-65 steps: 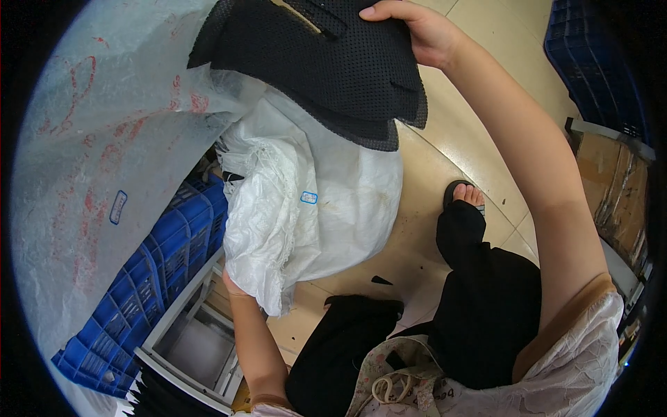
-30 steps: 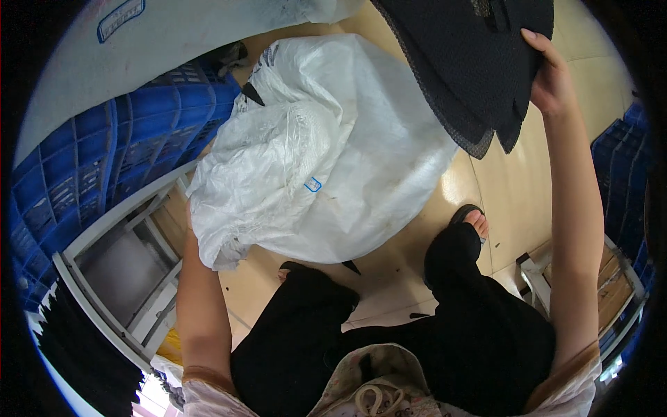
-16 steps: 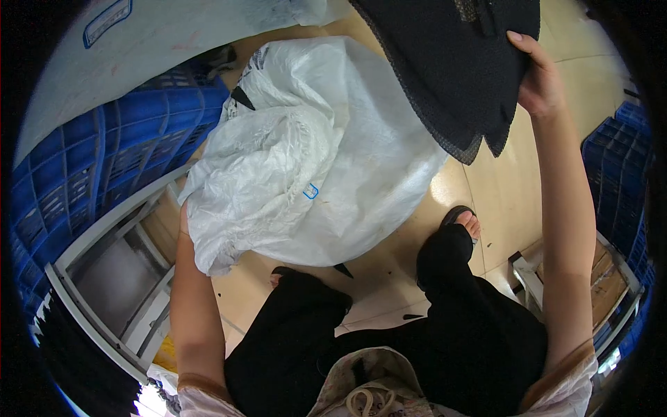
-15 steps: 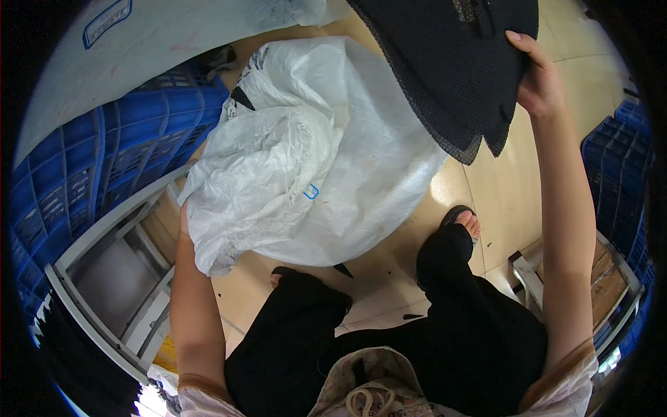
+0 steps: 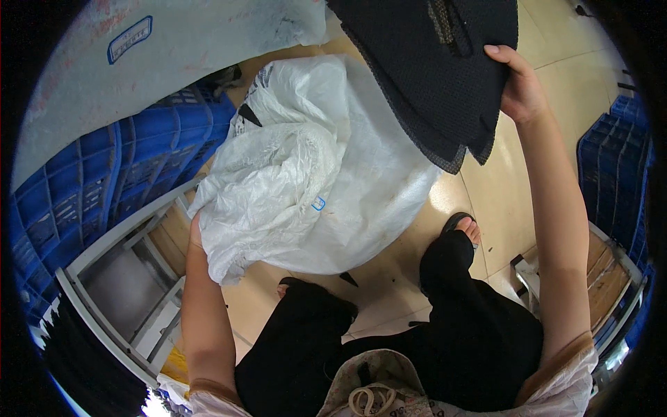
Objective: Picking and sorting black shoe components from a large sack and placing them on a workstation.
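My right hand (image 5: 522, 89) grips a stack of black mesh fabric pieces (image 5: 445, 87) by its right edge, thumb on top and the other fingers hidden beneath. The pieces hang at the upper right with pointed, notched lower ends, overlapping the edge of a big white woven plastic sack (image 5: 368, 174). That sack lies crumpled and bulging in front of my feet. On the left, my left hand (image 5: 196, 233) reaches in under the bunched sack material; its fingers are covered. A small black scrap (image 5: 249, 115) rests on the sack's far left side.
Blue plastic crates (image 5: 146, 153) line the left, below a pale sheet-covered surface (image 5: 208, 35). A metal-framed stool (image 5: 104, 278) stands by my left arm. More blue crates (image 5: 611, 174) and a wooden-topped stool (image 5: 608, 285) are at right. Dark scraps (image 5: 349, 279) lie on the tiled floor.
The whole view has shifted slightly, with the sack and crates appearing lower and farther right. My right hand and the black fabric pieces have moved a little left.
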{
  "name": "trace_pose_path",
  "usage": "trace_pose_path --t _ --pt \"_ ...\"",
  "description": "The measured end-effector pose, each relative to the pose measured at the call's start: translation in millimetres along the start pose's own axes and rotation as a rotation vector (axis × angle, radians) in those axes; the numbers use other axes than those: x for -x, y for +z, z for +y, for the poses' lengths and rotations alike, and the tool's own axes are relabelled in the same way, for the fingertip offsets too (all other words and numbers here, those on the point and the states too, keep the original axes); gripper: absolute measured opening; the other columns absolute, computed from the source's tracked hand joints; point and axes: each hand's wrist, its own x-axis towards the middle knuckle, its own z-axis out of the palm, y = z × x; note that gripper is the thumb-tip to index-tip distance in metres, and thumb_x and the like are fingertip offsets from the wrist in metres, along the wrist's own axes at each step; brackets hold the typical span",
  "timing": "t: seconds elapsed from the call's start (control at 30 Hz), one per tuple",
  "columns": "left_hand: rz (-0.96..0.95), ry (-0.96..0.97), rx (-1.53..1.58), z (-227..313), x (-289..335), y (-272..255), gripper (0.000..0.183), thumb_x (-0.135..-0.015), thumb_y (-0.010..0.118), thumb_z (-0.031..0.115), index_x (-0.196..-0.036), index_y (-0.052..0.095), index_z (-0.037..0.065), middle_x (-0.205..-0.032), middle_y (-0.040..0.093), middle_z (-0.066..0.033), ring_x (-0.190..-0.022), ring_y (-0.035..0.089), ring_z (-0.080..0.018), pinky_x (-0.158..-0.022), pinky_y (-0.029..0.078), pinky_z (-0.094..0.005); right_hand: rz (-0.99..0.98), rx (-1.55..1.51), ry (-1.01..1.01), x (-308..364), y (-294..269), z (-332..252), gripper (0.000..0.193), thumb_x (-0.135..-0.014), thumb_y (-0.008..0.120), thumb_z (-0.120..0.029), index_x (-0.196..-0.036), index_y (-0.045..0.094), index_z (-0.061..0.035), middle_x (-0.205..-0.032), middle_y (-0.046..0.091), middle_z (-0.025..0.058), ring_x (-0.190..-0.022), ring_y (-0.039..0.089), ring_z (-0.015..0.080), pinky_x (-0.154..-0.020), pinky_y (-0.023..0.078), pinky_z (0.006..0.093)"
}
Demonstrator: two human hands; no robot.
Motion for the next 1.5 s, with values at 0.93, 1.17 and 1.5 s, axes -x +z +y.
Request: trace_pose_path --t 0.93,1.17,1.5 --pt "0.024 0.007 -0.013 1.7 4.3 13.5 0.045 -0.093 0.04 0.022 -0.127 0.04 -0.006 -0.123 0.05 -0.0211 -0.109 0.053 -0.0307 -0.094 0.044 -0.0401 -0.034 -0.014 -0.023 2.0 0.4 -1.4 0.049 -0.075 0.066 -0.024 -0.115 0.054 0.0023 -0.112 0.059 0.0161 -0.103 0.057 0.0271 -0.096 0.041 0.0363" --pt "0.014 -0.011 -0.036 2.9 1.3 4.7 0.045 -0.093 0.039 0.023 -0.129 0.039 -0.006 -0.125 0.049 -0.0206 -0.11 0.052 -0.0303 -0.094 0.044 -0.0397 -0.047 -0.023 -0.02 -0.1 -1.7 0.1 0.051 -0.074 0.067 -0.025 -0.115 0.054 0.0029 -0.114 0.058 0.017 -0.105 0.056 0.0281 -0.097 0.04 0.0368" --pt "0.005 -0.019 -0.015 2.7 0.3 5.8 0.046 -0.095 0.037 0.024 -0.129 0.038 -0.006 -0.126 0.048 -0.0207 -0.111 0.051 -0.0305 -0.095 0.043 -0.0395 0.058 0.06 -0.042 5.3 8.7 1.1 0.056 -0.073 0.068 -0.029 -0.117 0.053 0.0019 -0.116 0.057 0.0171 -0.106 0.054 0.029 -0.098 0.038 0.0368"
